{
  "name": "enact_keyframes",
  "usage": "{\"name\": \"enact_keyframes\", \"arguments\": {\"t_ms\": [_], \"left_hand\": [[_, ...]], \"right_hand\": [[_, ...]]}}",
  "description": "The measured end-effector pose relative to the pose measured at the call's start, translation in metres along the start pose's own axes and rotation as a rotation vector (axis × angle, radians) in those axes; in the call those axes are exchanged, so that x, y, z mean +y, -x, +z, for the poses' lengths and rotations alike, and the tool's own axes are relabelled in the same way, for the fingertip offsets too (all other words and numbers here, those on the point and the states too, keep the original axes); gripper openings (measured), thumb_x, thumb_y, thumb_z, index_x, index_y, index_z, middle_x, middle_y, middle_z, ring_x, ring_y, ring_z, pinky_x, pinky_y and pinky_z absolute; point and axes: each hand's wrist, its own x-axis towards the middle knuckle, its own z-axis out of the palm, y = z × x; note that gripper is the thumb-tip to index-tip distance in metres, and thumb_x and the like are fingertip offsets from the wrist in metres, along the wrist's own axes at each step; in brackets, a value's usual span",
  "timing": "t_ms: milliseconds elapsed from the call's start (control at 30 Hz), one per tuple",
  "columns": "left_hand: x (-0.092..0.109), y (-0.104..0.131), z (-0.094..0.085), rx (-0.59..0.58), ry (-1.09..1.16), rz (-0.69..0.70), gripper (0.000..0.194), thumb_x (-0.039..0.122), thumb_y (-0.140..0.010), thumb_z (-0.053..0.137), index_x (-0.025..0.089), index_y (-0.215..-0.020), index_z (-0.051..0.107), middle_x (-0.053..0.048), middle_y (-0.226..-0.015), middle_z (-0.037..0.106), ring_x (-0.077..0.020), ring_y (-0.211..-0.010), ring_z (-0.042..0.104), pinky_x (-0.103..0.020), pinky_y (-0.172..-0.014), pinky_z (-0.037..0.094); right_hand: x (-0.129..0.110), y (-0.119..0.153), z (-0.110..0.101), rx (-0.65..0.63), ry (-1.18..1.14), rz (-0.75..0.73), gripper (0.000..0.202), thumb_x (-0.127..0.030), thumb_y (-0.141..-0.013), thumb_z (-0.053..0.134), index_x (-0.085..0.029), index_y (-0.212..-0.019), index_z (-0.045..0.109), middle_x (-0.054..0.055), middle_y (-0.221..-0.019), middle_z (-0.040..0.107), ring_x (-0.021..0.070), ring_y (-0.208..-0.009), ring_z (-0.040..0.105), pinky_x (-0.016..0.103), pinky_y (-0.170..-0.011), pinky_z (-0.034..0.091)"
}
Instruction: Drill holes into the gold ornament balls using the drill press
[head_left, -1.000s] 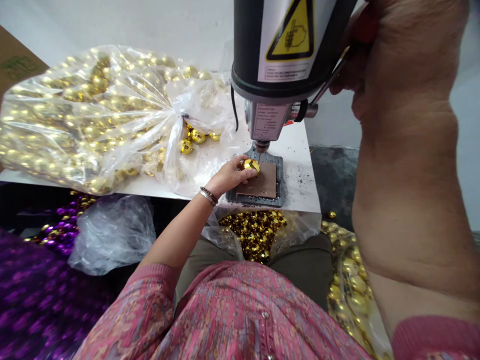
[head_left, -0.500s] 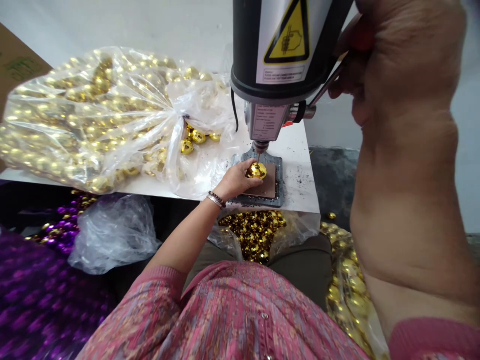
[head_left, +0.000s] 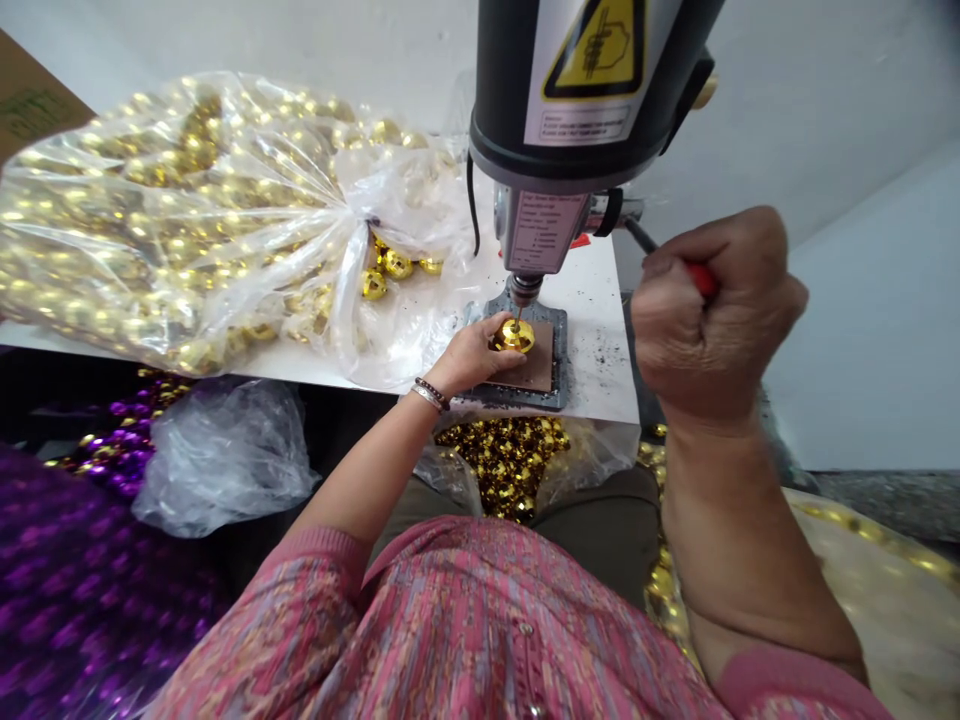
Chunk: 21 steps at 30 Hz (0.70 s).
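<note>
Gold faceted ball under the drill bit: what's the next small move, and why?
Probably ease the red-ended dark metal lever slightly downward: the right hand is closed around it, the thin metal drill bit reaches the top of the gold faceted ball, and the left hand holds that ball over the square brown board. Whether the bit has pierced it, I can't tell.

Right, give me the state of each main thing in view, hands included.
Shiny faceted gold ball: gripped, over brown square board.
Left hand: closed around the ball.
Right hand: closed on red-handled metal lever.
Black cylindrical drill press: metal bit at ball's top; spinning unclear.
Large clear plastic bag: bulging with gold balls, neck gathered.
Smaller clear plastic bag: crumpled.
Lap-level clear plastic bag: open, faceted gold pieces inside.
</note>
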Motion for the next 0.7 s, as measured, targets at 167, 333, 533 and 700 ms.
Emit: {"name": "enact_keyframes", "arguments": {"t_ms": [167,333,533,700], "left_hand": [[0.004,0.001,0.000,0.006,-0.029,-0.014,0.072,0.027,-0.081,0.083,0.019,-0.150,0.063,-0.010,-0.131,0.077,-0.0244,-0.115,0.072,-0.039,-0.111,0.054],[0.012,0.003,-0.001,0.012,-0.062,-0.056,0.076,0.025,-0.082,0.084,0.013,-0.153,0.060,-0.014,-0.135,0.075,-0.0265,-0.121,0.071,-0.039,-0.113,0.052],[0.008,0.003,0.002,0.035,-0.039,-0.006,0.068,0.025,-0.081,0.084,0.019,-0.146,0.066,-0.009,-0.131,0.077,-0.0252,-0.117,0.071,-0.037,-0.109,0.053],[0.005,0.002,0.003,0.033,-0.027,0.010,0.059,0.025,-0.080,0.084,0.020,-0.137,0.069,-0.006,-0.119,0.078,-0.0240,-0.108,0.071,-0.035,-0.102,0.055]], "right_hand": [[0.004,0.006,0.008,0.053,-0.003,-0.044,0.009,-0.020,-0.087,0.058,-0.018,-0.080,0.054,-0.005,-0.071,0.049,0.0011,-0.064,0.041,0.020,-0.063,0.031],[0.005,0.013,0.012,0.095,0.014,-0.041,0.011,-0.024,-0.093,0.058,-0.018,-0.084,0.055,-0.005,-0.073,0.050,0.0012,-0.066,0.043,0.020,-0.064,0.034],[0.016,0.037,0.024,0.163,0.027,-0.045,0.011,-0.030,-0.096,0.056,-0.023,-0.089,0.058,-0.005,-0.075,0.057,0.0047,-0.067,0.050,0.022,-0.066,0.040],[0.016,0.042,0.033,0.225,0.000,-0.031,0.024,-0.041,-0.098,0.051,-0.022,-0.085,0.054,-0.004,-0.072,0.054,0.0065,-0.064,0.052,0.023,-0.063,0.042]]}}
